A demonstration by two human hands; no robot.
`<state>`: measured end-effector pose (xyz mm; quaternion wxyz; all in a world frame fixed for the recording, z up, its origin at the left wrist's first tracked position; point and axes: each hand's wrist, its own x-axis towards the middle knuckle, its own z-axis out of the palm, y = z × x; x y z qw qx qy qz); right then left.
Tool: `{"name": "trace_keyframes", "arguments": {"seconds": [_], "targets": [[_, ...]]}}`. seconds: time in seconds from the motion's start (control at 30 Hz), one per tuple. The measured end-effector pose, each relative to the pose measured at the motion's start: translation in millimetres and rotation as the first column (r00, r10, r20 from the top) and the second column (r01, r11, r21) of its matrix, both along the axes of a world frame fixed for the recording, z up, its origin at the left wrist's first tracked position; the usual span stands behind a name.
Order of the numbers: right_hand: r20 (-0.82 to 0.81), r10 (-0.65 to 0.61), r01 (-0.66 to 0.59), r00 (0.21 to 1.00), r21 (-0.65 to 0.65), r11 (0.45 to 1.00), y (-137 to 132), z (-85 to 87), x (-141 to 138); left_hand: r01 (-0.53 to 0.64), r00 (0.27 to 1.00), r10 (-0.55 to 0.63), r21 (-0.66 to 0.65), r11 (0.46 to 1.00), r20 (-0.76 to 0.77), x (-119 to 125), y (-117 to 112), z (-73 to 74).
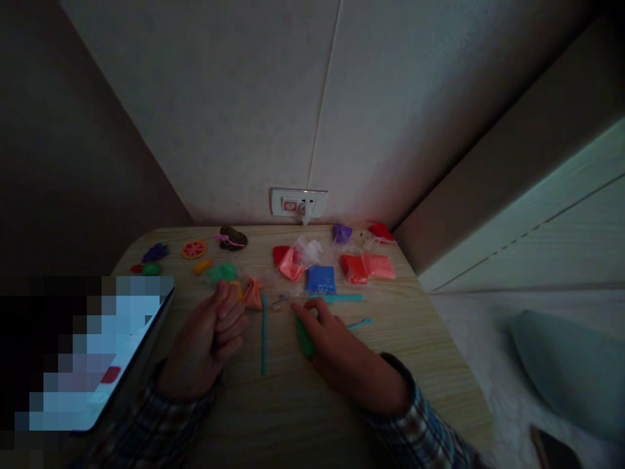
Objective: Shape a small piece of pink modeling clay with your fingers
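My left hand (209, 342) rests on the wooden table (293, 404) with its fingers curled together; I cannot make out anything inside them. Just beyond its fingertips lie an orange clay piece (252, 293) and a crumpled green bag (222, 272). My right hand (336, 348) lies flat on the table, its fingers pressing a green clay roll (305, 340) against the tabletop. Between the two hands lies a long teal modelling stick (264, 333). A second teal tool (336, 298) and a small teal tool (360, 323) lie just past my right hand.
Bags of clay sit further back: blue (321, 279), red-orange (366, 267), pink-red (289, 260), purple (342, 232). Small clay shapes, an orange slice (194, 249) among them, lie at the back left. A lit tablet (97, 352) stands at the left edge. A wall socket (299, 203) is behind.
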<state>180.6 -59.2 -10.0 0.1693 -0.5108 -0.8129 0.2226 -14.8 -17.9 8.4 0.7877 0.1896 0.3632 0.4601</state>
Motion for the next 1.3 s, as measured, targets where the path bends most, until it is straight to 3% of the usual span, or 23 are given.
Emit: {"name": "trace_keyframes", "arguments": {"seconds": [0.1,0.2,0.33,0.67,1.07,1.3], "targets": [[0.123,0.06,-0.046,0.991,-0.11,0.993,4,7.1,-3,0.036,0.996,-0.044,0.104,0.994,0.074,4,-1,-3.2],[0.169,0.061,-0.049,0.984,-0.074,0.996,8,11.3,-3,0.038,0.995,-0.054,0.186,0.982,0.082,7,-1,-8.4],[0.164,0.039,-0.031,0.986,-0.052,0.998,11,9.8,-1,-0.031,0.999,0.035,0.257,0.966,-0.013,7,0,-12.8],[0.03,0.06,-0.055,0.998,-0.134,0.989,15,8.6,18,-0.072,0.992,0.096,0.247,0.966,-0.086,5,-1,-18.3],[-0.081,0.114,-0.122,0.99,-0.106,0.987,18,-1.2,8,0.088,0.996,-0.091,0.149,0.985,0.017,1,3,-9.2],[-0.092,0.122,-0.132,0.988,-0.116,0.984,17,-2.8,12,0.059,0.998,-0.054,0.254,0.965,-0.025,6,0,-9.9]]}}
